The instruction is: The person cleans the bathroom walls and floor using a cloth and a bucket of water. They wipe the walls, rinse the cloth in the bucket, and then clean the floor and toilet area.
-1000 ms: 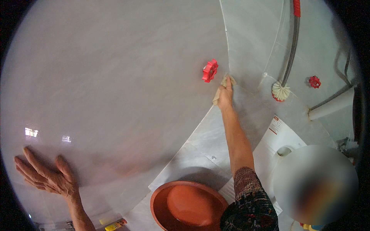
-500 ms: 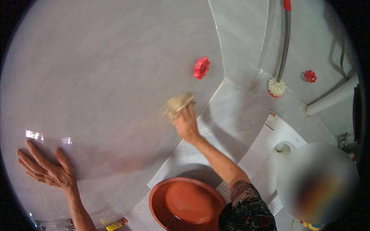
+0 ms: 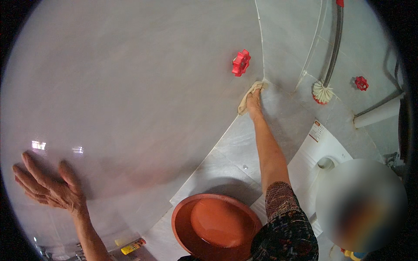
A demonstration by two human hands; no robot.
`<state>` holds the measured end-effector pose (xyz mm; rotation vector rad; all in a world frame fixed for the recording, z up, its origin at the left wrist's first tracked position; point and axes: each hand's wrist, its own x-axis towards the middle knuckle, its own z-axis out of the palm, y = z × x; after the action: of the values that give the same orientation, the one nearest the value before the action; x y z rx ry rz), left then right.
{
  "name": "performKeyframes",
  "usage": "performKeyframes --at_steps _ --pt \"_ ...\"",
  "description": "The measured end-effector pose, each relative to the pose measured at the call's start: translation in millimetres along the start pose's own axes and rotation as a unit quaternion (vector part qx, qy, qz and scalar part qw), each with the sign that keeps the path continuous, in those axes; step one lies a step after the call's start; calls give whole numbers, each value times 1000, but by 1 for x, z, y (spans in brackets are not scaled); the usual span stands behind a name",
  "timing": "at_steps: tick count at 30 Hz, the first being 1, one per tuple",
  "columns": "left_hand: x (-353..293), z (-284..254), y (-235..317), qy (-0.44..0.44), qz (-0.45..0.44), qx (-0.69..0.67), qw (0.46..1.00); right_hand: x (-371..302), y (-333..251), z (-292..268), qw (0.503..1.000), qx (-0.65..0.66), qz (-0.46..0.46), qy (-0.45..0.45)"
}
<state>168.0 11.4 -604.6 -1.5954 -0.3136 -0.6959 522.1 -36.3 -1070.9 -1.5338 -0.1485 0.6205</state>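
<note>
My right hand [image 3: 254, 104] presses a beige cloth [image 3: 249, 97] into the corner where the tiled wall meets the lower ledge, just below a red valve wheel [image 3: 241, 63]. Its fingers are partly hidden behind the cloth. At the far left, my left hand [image 3: 54, 185] lies against the glossy grey wall [image 3: 143, 108] with fingers spread and nothing in it. Between my arms stands a reddish-brown basin [image 3: 183, 213] with some water in it.
A squat toilet [image 3: 300, 167] lies to the right, partly covered by a blurred round patch. Behind it are a long-handled brush [image 3: 322, 92], a second red valve wheel [image 3: 361, 83] and a white pipe [image 3: 379, 113]. A yellow tube-shaped package [image 3: 133, 246] sits at lower left.
My right hand has moved the cloth up and to the right, from the open wall into the corner, with the arm stretched farther. The left hand stays on the wall.
</note>
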Motion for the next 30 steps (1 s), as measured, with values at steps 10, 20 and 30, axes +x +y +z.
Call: performKeyframes --at_steps 10,20,30 --pt "-4 0 8 -15 -62 -13 998 -143 28 92 998 55 -5 3" --pt "-24 -18 -3 -42 -79 -170 981 -249 -106 82 876 -109 -458 -108" --pt "-147 -58 -74 -140 -66 -93 984 -112 -92 69 990 -23 -114 76"
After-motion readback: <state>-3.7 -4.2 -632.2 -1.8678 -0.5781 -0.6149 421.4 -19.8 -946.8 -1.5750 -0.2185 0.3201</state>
